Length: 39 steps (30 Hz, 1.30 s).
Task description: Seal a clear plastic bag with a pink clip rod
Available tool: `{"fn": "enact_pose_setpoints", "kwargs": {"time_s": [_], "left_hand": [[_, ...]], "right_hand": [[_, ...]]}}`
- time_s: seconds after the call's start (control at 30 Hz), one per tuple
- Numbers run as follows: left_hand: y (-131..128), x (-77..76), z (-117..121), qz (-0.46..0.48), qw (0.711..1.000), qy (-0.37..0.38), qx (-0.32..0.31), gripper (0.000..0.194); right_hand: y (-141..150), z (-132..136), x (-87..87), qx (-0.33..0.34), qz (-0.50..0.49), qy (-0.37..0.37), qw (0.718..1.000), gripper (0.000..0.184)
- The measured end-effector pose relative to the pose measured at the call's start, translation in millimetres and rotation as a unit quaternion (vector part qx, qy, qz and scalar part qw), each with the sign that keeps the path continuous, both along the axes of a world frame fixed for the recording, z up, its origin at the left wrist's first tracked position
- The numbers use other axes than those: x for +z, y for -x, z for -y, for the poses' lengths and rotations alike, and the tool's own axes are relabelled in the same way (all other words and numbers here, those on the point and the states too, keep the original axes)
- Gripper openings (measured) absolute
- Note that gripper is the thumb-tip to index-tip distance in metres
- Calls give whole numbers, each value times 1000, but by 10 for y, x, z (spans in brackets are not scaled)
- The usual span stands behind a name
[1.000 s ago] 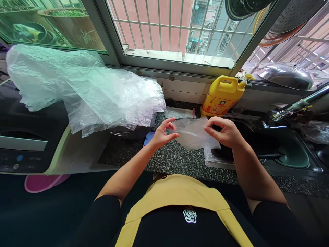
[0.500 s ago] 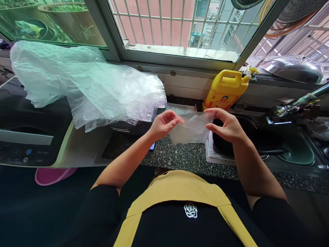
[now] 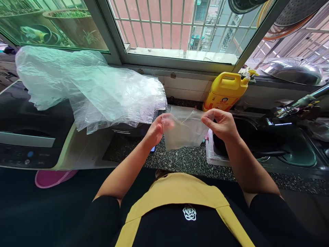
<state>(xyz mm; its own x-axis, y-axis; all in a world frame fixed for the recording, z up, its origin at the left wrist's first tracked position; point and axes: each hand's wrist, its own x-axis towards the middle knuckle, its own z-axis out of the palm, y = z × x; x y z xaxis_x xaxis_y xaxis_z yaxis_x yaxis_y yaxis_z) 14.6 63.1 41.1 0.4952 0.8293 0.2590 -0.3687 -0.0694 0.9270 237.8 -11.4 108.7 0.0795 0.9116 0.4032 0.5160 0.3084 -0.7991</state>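
Left hand (image 3: 155,129) and right hand (image 3: 221,124) each pinch an upper corner of a small clear bag (image 3: 183,132), holding it up between them above the speckled counter (image 3: 180,159); the bag hangs flat from its top edge, its lower part free, and the fingers of both hands are closed on the plastic. Behind and to the left, a large crumpled plastic sheet (image 3: 97,91) is draped over a dark appliance (image 3: 28,137), its right edge near the left hand but apart from it; a yellow jug (image 3: 226,92) stands upright at the back wall beneath the window (image 3: 174,31), just behind the right hand; a dark sink (image 3: 269,144) lies to the right with a tap (image 3: 295,104) over it; a steel bowl (image 3: 293,70) rests on the ledge at far right; a pink basin (image 3: 52,176) sits on the floor at lower left; a yellow apron (image 3: 177,195) fills the foreground.
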Motion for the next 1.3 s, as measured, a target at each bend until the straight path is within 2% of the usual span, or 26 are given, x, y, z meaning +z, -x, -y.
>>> {"fn": "enact_pose_setpoints", "kwargs": {"time_s": [0.1,0.17,0.27,0.4,0.5,0.57,0.73,0.8,0.83,0.9,0.93,0.97,1.07,1.13,1.2,1.3], "left_hand": [[-42,-64,29,-41,999,12,7,58],[-78,-65,36,-64,997,16,31,45],[-107,-38,37,-60,997,10,45,40],[-78,3,33,-45,998,-2,46,36],[-35,39,17,-49,997,-16,58,36],[-9,52,0,-53,997,-19,62,34],[76,-39,-62,-62,995,-42,68,30],[141,-59,-96,-73,989,-73,110,32],[175,-37,-113,-80,979,-100,155,35],[218,93,-140,-102,943,-187,257,46],[214,199,-149,-119,918,-239,292,52],[189,323,-155,-142,899,-293,294,58],[3,698,-163,-217,873,-408,157,56],[-142,851,-171,-264,859,-436,50,38],[-229,896,-179,-298,849,-435,-14,16],[-217,839,-186,-300,868,-396,-23,14]], "right_hand": [[-4,-7,22,-4,-4,7,1000,21],[-10,-5,38,-2,-6,13,1000,23],[-33,-1,-3,2,-43,14,999,28],[-53,6,-250,41,-129,47,990,49],[-19,15,-443,53,-130,98,985,42],[15,21,-493,42,-123,103,986,33],[57,40,-364,28,-61,58,996,21],[53,51,-278,30,-10,34,999,17],[51,55,-235,32,22,21,999,16],[55,54,-152,47,101,0,994,15],[62,47,-112,59,144,-7,988,15],[75,36,-74,74,185,-12,980,15],[129,-16,14,110,271,-22,956,16],[156,-43,41,119,291,-27,949,17],[153,-49,31,114,286,-25,951,15],[79,-20,-65,72,256,-5,964,10]]}}
